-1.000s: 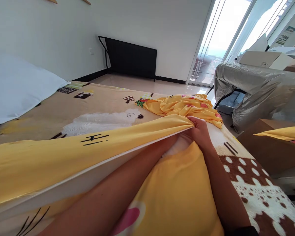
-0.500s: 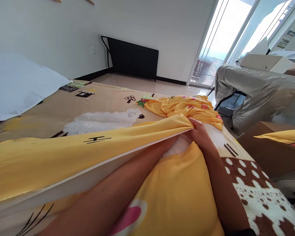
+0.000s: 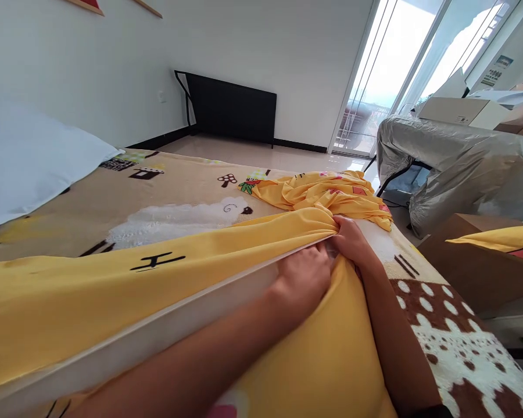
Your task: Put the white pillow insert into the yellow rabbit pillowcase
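Observation:
A yellow pillowcase with a white inner edge stretches across the bed in front of me. My right hand pinches its far corner, fingers closed on the cloth. My left hand lies beside it at the same corner, fingers curled down against the yellow fabric; whether it grips the cloth is hidden. Both forearms run up from the bottom of the view over the yellow fabric. Just beyond the hands a bunched yellow cloth lies crumpled.
The bed carries a beige cartoon-print blanket with a sheep. A white pillow lies at the left. To the right stand a silver-covered piece of furniture, a brown cardboard box and a sliding glass door.
My left hand has drawn back out of the pillowcase opening and now shows at the corner. The white filling seen there before is covered by yellow fabric. My right hand keeps its grip.

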`<state>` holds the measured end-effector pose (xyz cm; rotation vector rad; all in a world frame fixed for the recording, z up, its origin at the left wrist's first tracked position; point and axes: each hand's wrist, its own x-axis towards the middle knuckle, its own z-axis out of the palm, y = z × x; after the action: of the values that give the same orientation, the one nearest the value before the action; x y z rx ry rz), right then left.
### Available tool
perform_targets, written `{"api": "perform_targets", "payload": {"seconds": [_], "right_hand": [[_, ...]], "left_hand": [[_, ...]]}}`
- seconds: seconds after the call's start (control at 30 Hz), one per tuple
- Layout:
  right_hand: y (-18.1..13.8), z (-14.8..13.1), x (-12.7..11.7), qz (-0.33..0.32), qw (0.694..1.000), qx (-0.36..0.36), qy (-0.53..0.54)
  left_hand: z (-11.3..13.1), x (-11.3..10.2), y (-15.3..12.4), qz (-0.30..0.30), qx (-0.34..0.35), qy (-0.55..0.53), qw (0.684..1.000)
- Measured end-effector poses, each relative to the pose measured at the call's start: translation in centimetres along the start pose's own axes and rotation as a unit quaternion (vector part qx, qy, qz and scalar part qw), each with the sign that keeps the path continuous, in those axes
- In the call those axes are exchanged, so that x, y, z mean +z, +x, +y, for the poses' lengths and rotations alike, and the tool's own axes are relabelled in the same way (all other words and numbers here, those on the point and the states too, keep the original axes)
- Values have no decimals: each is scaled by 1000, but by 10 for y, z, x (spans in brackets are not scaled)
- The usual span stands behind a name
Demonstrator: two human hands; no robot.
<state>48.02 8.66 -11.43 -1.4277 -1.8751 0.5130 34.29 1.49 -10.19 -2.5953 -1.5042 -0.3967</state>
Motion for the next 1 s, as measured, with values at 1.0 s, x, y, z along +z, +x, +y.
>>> {"api": "perform_targets", "payload": {"seconds": [1.0], "right_hand": [[8,42,-13,-18,940,106,322]], "left_hand": [[-22,-8,11,31,117,5,993]]}}
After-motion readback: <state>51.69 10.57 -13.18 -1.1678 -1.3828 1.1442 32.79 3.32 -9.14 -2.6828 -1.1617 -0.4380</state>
